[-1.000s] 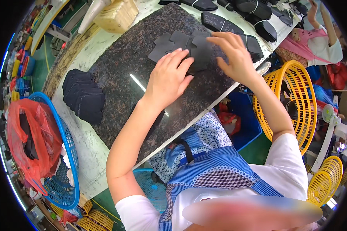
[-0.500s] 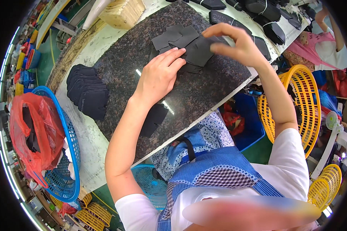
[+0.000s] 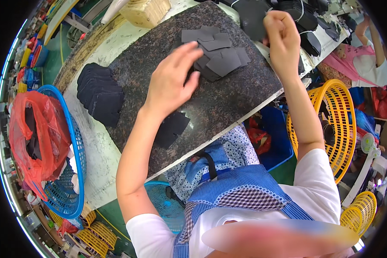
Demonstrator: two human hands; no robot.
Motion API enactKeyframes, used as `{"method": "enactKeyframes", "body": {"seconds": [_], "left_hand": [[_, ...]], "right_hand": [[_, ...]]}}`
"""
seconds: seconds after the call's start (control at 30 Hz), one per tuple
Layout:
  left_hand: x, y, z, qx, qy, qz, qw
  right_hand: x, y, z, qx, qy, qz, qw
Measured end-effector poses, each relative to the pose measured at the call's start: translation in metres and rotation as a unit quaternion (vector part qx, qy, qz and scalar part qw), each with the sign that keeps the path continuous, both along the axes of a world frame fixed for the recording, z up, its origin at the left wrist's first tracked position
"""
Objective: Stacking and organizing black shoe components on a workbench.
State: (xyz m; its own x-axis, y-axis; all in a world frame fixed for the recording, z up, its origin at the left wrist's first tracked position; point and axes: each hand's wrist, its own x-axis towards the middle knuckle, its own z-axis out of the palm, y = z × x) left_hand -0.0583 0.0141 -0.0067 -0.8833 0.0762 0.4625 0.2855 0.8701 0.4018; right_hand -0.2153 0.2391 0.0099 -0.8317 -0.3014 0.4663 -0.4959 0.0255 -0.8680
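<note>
My right hand (image 3: 283, 43) is raised at the far right of the dark stone slab (image 3: 241, 92), its fingers closed at the edge of a flat black cut piece (image 3: 251, 20). Beside the loose pile of black cut pieces (image 3: 223, 60) is my left hand (image 3: 172, 79), its fingers and thumb apart and nothing in them. A fanned stack of black pieces (image 3: 99, 94) lies along the slab's left edge. More black pieces (image 3: 173, 129) show partly from under my left forearm.
Tied black bundles (image 3: 292, 10) lie at the back right, and a wooden block (image 3: 146, 12) stands at the back. A blue basket (image 3: 79, 159) with a red plastic bag (image 3: 41, 142) is at left. Right of the table are a yellow basket (image 3: 324, 124) and another person (image 3: 352, 60).
My right hand has moved from the pile up and right to the black piece, its fingers closing. My left hand has lifted off the pile and opened. The pile lies more exposed.
</note>
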Motion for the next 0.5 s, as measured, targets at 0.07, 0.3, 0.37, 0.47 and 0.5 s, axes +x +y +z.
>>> {"method": "enactKeyframes", "body": {"seconds": [0.07, 0.3, 0.37, 0.47, 0.5], "left_hand": [[0.031, 0.021, 0.016, 0.307, 0.004, 0.054, 0.950], [0.177, 0.061, 0.007, 0.493, -0.311, 0.120, 0.804], [0.203, 0.054, -0.001, 0.493, -0.335, 0.080, 0.799], [0.193, 0.034, 0.009, 0.544, -0.320, 0.155, 0.760], [0.184, 0.023, 0.009, 0.535, -0.272, 0.197, 0.775]], "right_hand": [[0.043, -0.006, 0.014, 0.136, 0.125, 0.129, 0.974], [0.133, 0.005, -0.009, 0.287, -0.324, 0.515, 0.740], [0.137, -0.003, -0.009, 0.316, -0.440, 0.552, 0.634], [0.132, -0.040, -0.003, 0.263, -0.420, 0.483, 0.722], [0.131, -0.054, -0.003, 0.288, -0.371, 0.457, 0.756]]}}
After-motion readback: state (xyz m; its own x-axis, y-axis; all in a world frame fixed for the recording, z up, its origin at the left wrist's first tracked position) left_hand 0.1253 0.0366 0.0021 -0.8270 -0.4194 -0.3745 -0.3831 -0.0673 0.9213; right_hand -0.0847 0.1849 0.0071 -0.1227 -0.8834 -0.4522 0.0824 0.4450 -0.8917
